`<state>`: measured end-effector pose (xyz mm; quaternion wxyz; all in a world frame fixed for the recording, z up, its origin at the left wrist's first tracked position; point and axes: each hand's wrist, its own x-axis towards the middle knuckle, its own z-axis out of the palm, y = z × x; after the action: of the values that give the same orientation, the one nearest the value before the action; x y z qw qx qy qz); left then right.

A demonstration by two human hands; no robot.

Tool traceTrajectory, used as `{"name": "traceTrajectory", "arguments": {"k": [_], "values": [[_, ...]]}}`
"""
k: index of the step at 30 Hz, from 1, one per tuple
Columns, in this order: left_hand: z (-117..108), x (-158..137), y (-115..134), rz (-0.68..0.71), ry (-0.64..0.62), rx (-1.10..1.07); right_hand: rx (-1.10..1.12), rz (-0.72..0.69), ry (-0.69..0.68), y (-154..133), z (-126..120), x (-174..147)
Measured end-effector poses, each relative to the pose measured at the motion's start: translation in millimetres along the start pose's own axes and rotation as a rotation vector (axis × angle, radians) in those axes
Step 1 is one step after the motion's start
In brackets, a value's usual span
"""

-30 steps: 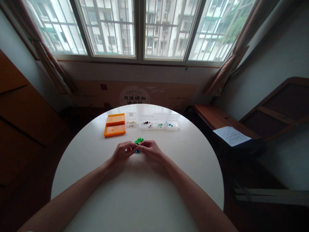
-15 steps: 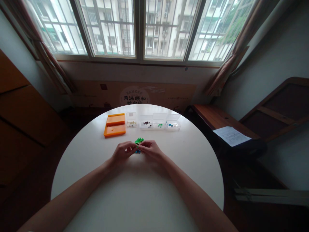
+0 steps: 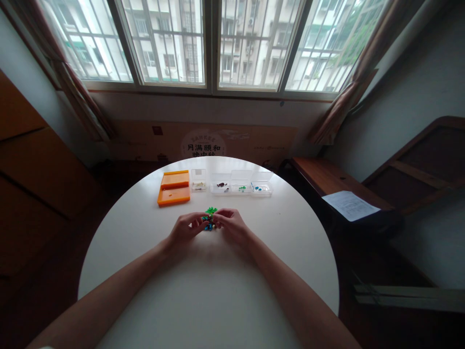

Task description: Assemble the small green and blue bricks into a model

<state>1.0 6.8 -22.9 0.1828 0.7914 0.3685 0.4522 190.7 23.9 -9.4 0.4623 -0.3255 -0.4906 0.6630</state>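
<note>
A small building-block model (image 3: 211,211), with green leaf-like pieces on top and blue and dark pieces lower down, is between my hands over the middle of the white table (image 3: 196,291). My left hand (image 3: 184,228) closes on its left side, thumb and fingers against it. From the right, my right hand (image 3: 232,224) pinches with bent fingers at the model's upper right side. Whether a tiny loose piece sits in that pinch is hidden. Parts of the model's middle are covered by the fingertips.
Behind my hands stand an orange open case (image 3: 174,196), a small clear box with pale pieces (image 3: 198,186), and clear open boxes (image 3: 221,189) with dark, green and blue pieces. A wooden bench (image 3: 327,174) with a paper sheet (image 3: 350,204) is at the right.
My right hand has shifted slightly right and up along the model, and more of the model's lower pieces show. My left hand keeps nearly the same place.
</note>
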Motion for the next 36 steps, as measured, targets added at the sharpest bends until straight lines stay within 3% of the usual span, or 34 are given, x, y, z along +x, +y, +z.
{"name": "traceTrajectory", "arguments": {"k": [4, 9, 13, 26, 31, 36], "values": [[0, 1, 2, 0.001, -0.001, 0.004, 0.235, -0.036, 0.207, -12, -17, 6], [-1, 3, 8, -0.007, -0.028, -0.014, 0.410, -0.053, 0.576, -29, -49, 12], [-1, 3, 9, -0.005, -0.024, -0.011, 0.453, -0.053, 0.719, -33, -61, 18], [2, 0, 6, 0.007, -0.068, 0.011, 0.468, -0.064, 0.798, -37, -68, 70], [2, 2, 8, 0.027, -0.068, 0.018, 0.400, -0.048, 0.750, -36, -65, 57], [2, 2, 8, 0.031, -0.056, 0.031, 0.036, -0.040, 0.536, -28, -53, 32]]}}
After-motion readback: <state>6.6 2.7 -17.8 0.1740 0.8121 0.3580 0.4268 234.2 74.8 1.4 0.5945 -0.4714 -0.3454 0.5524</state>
